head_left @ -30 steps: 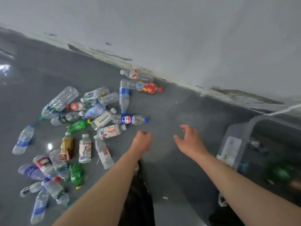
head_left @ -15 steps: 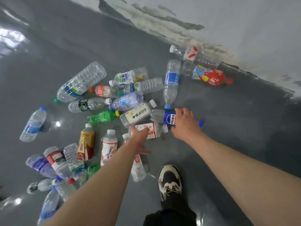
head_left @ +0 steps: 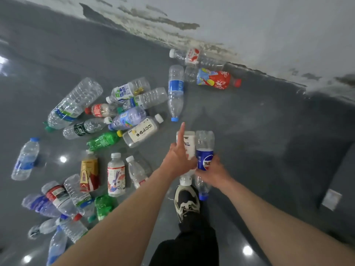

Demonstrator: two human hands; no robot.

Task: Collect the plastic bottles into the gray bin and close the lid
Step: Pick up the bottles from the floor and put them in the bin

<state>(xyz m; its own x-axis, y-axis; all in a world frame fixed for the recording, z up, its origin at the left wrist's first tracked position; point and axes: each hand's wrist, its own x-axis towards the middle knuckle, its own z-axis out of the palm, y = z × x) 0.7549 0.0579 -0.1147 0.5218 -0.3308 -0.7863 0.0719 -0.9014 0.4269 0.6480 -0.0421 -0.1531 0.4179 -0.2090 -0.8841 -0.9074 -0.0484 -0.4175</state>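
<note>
My left hand (head_left: 177, 160) grips a white-labelled bottle (head_left: 187, 145) held cap down, with the index finger pointing straight out. Right beside it my right hand (head_left: 215, 170) grips a clear bottle with a blue Pepsi label (head_left: 205, 150), also cap down. Both bottles are lifted off the floor and touch side by side. Several plastic bottles lie scattered on the grey floor to the left, among them a white-labelled one (head_left: 142, 131), a green one (head_left: 103, 140) and a large clear one (head_left: 75, 104). A dark grey shape (head_left: 318, 162) with a white sticker stands at the right.
A blue-labelled bottle (head_left: 175, 93), a red-labelled one (head_left: 215, 78) and a clear one (head_left: 194, 56) lie near the scuffed white wall (head_left: 249, 25). My shoe (head_left: 187, 202) and dark trouser leg stand below the hands. The floor is glossy with light reflections.
Both hands reached down to the pile, took hold of one bottle each, and have lifted them off the floor toward me. The view swung left and down, away from the bin.
</note>
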